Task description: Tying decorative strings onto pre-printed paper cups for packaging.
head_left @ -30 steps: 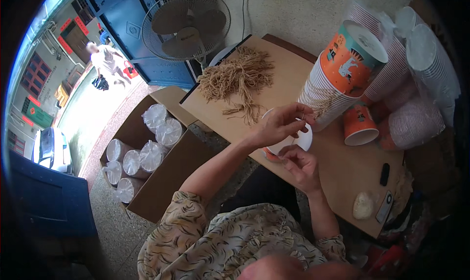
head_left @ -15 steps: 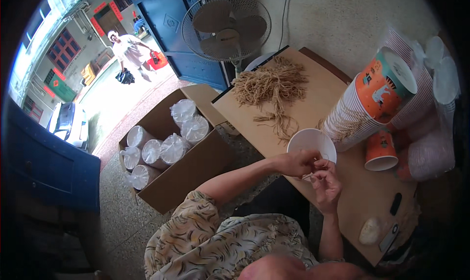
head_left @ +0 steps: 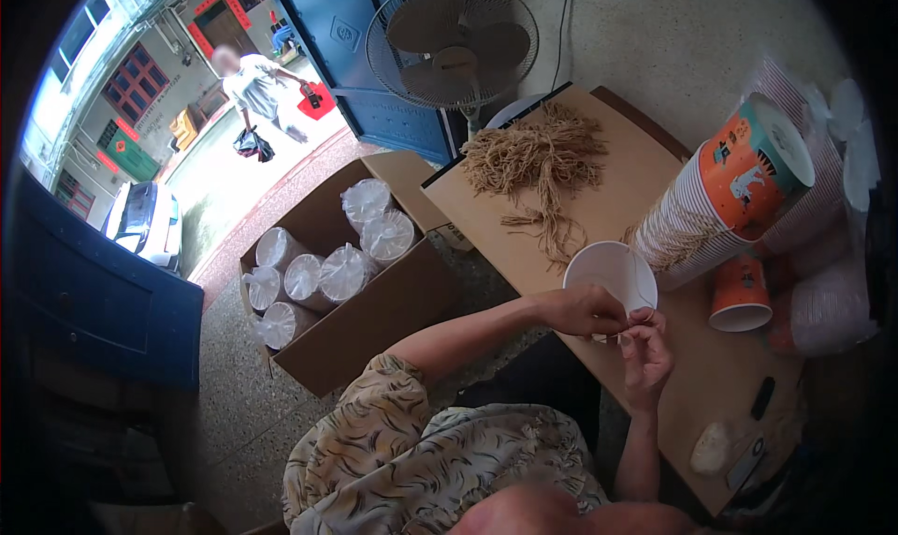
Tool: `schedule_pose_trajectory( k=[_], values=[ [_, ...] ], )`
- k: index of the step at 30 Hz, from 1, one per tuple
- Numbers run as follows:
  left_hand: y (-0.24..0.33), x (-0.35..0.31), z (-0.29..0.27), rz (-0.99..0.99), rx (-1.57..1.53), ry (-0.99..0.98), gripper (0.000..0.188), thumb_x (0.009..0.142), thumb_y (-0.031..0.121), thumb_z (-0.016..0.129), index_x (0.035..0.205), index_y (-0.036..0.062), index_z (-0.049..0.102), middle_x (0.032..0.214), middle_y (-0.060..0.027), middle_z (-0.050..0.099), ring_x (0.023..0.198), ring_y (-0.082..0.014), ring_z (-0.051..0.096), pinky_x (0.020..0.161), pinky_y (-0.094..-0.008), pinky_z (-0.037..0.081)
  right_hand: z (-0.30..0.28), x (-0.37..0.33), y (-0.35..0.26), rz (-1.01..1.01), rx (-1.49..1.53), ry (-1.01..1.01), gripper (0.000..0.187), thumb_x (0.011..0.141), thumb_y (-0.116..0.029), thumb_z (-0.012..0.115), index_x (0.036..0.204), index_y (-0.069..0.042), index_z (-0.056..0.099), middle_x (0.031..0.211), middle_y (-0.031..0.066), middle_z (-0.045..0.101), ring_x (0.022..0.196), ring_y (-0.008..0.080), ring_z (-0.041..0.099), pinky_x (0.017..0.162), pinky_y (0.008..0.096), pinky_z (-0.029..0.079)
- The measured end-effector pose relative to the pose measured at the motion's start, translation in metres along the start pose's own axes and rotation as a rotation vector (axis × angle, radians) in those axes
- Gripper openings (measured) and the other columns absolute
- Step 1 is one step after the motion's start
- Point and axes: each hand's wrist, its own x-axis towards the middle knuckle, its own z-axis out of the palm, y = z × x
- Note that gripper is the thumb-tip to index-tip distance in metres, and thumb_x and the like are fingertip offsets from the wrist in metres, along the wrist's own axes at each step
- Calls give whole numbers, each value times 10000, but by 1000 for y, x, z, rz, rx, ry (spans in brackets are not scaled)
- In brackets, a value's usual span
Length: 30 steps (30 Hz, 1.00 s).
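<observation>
My left hand (head_left: 585, 310) grips the lower rim of a white paper cup (head_left: 610, 271), which is tilted with its open mouth facing up. My right hand (head_left: 645, 346) is right beside it, fingertips pinched at the same rim; whatever thin piece it pinches is too small to make out. Both hands are over the front part of a brown cardboard-topped table (head_left: 645, 184). A heap of tan string pieces (head_left: 538, 161) lies at the table's far end.
A long stack of orange-printed paper cups (head_left: 720, 203) lies on its side at the right, with one cup (head_left: 739, 296) upside down beside it. An open carton of wrapped cup stacks (head_left: 327, 273) sits on the floor at left. A fan (head_left: 454, 44) stands behind. A person (head_left: 253, 91) walks outside.
The cup came away from the big stack and turned mouth-up, with both hands settling at its lower rim. The view shifted, and the person outside walked on.
</observation>
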Motion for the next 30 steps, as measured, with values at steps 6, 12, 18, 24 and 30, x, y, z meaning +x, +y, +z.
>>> schedule_pose_trajectory(
  k=[6, 12, 18, 24, 30],
  values=[
    [-6, 4, -8, -21, 44, -89, 211, 1016, 172, 566, 1081, 10, 685, 853, -48, 701, 765, -111, 658, 674, -274, 555, -12, 1, -5, -71, -303, 64, 84, 895, -45, 682, 937, 14, 638, 1248, 130, 560, 1052, 210, 577, 916, 307, 474],
    [28, -8, 1, -204, 14, 76, 220, 1028, 163, 555, 1113, 3, 679, 888, -44, 703, 769, -107, 659, 673, -249, 551, -7, 6, -11, -253, -498, 63, 140, 829, 70, 726, 943, 22, 659, 1245, 111, 565, 739, 151, 578, 678, 285, 495],
    [5, -4, 16, -136, -214, -25, 274, 1076, 236, 485, 1160, 20, 631, 1000, -36, 699, 912, -91, 658, 668, -233, 547, -13, 0, -13, -119, -383, -19, 111, 953, -22, 627, 1063, -5, 614, 1100, 145, 685, 862, 229, 703, 695, 306, 556],
    [-2, -6, 0, -183, -365, -14, 293, 1080, 255, 477, 1166, 27, 639, 990, -36, 703, 938, -99, 667, 740, -240, 543, -15, 22, -12, 196, -329, -101, 96, 1025, -95, 541, 1017, -4, 569, 801, 86, 638, 739, 145, 659, 640, 306, 526],
    [-4, -17, -11, -167, -390, 41, 298, 1077, 271, 487, 1135, 29, 650, 950, -33, 697, 917, -104, 669, 746, -246, 548, 0, 36, -14, 217, -158, -84, 97, 1009, -77, 563, 996, 16, 591, 799, 31, 611, 757, 86, 591, 679, 266, 500]
  ],
)
